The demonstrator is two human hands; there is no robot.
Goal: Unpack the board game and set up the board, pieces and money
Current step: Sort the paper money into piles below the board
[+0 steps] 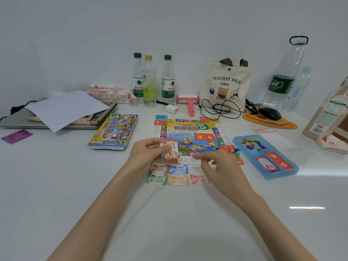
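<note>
Left hand (pixel 148 150) grips the stack of notes (pixel 170 148) above the near edge of the board (pixel 188 132). The right hand (pixel 220 166) hovers beside it, too blurred to tell whether it pinches anything. Five sorted notes (pixel 178 169) lie in two rows on the counter (pixel 75 185) just below the board. The money seems mid-sorting; the next move likely calls for peeling off one note and adding it to the rows.

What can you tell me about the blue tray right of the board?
The blue tray is a shallow plastic insert with a raised rim, lying flat on the white table right of the board. Its far end holds a heap of small coloured pieces; its near end holds a red card stack and a pink-and-white stack side by side.
</note>
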